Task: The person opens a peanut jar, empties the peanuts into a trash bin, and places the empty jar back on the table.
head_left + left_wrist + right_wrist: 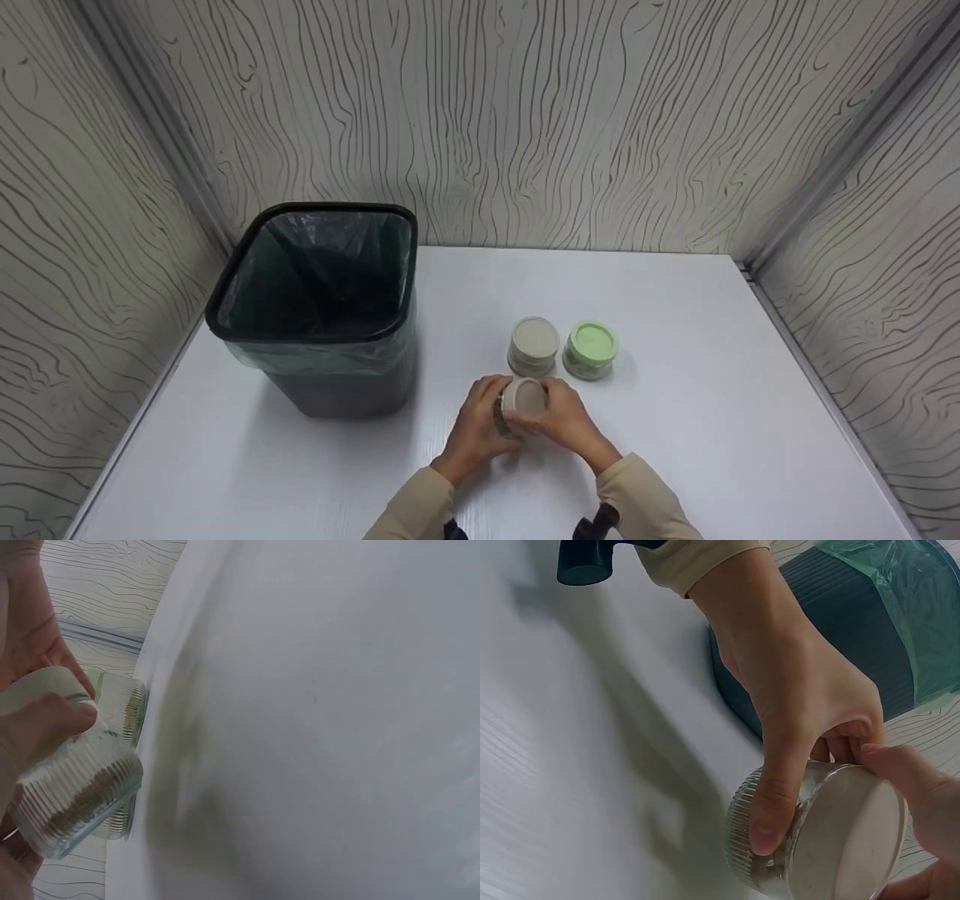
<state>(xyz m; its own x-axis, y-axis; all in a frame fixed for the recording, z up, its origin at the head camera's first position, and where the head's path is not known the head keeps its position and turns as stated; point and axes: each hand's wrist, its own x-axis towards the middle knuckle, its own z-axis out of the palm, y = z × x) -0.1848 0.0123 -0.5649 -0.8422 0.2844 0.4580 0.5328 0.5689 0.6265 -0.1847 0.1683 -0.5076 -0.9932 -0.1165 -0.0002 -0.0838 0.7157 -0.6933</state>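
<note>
Both hands hold a ribbed glass jar (79, 799) with a beige lid (528, 396), tilted and raised off the white table. Brownish contents show through its glass. My left hand (478, 426) grips the glass body, its thumb (772, 814) along the side. At the lid, the fingers of my right hand (564, 417) curl round the rim, and its thumb lies across the lid's near edge. Just beyond stand two more glass jars, one with a beige lid (535, 337) and one with a light green lid (594, 343).
A dark bin (352, 394) with a black rim and a greenish plastic liner (330, 358) stands at the left on the white table (697, 375). Wood-patterned walls (480, 127) enclose the table at the back and both sides.
</note>
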